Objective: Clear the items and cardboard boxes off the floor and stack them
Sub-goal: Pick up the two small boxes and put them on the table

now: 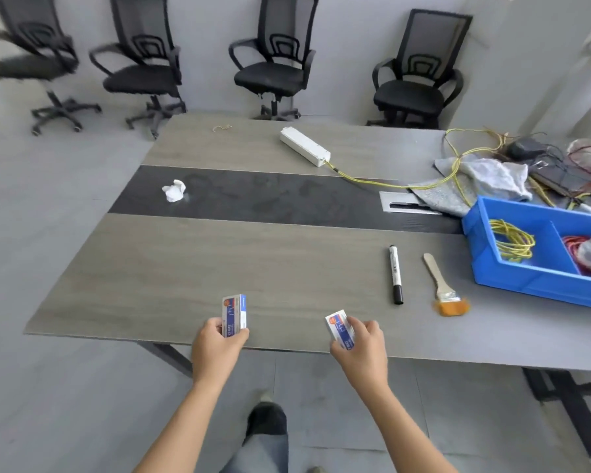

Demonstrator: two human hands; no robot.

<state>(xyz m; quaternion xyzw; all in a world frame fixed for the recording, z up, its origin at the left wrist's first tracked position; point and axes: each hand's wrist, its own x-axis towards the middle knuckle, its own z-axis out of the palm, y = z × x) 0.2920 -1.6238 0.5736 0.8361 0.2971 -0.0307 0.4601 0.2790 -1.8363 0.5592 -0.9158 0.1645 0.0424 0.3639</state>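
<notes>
Gripping hands hide both boxes' ends.

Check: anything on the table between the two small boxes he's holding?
Nothing. In the head view, the stretch of table between the left-hand box and the right-hand box is bare.

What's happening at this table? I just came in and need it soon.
A person stands at the near edge of the table holding a small printed box in each hand: one in the left hand, another in the right hand. Neither box is set down yet. A marker, brush and blue bin sit to the right.
</notes>
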